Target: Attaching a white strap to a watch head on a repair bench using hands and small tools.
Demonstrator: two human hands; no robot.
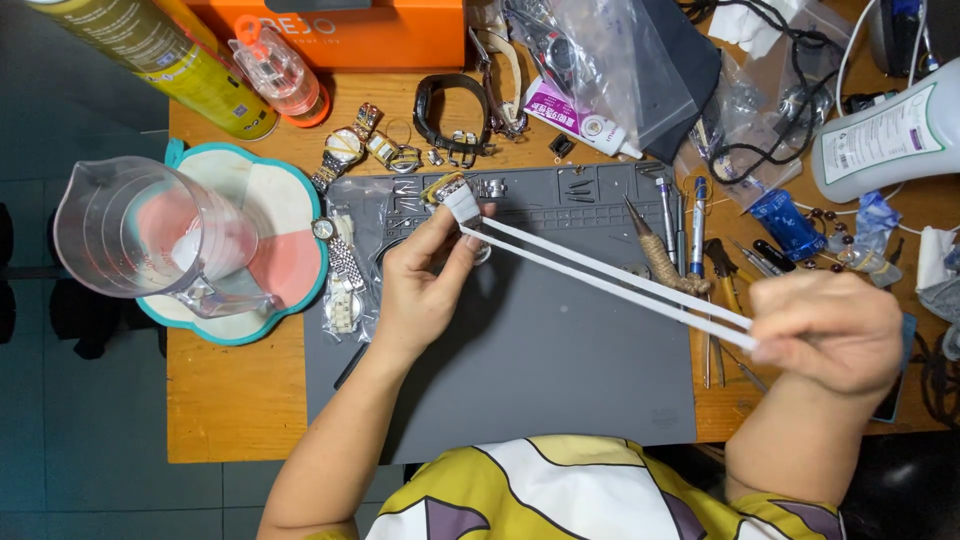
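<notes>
jug (150,235) left of mat (540,370), tools (700,240) right

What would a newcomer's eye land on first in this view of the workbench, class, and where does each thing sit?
First, the two taut white strips stretched across the grey rubber work mat, pulled between the left hand, which pinches a small metal piece at the mat's top edge, and the right hand at the right. Next, the clear plastic measuring jug on a teal-rimmed flower-shaped coaster at the left.

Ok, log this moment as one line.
left hand: pinches small watch piece | right hand: pulls white strip taut | over grey mat | measuring jug at left
</notes>
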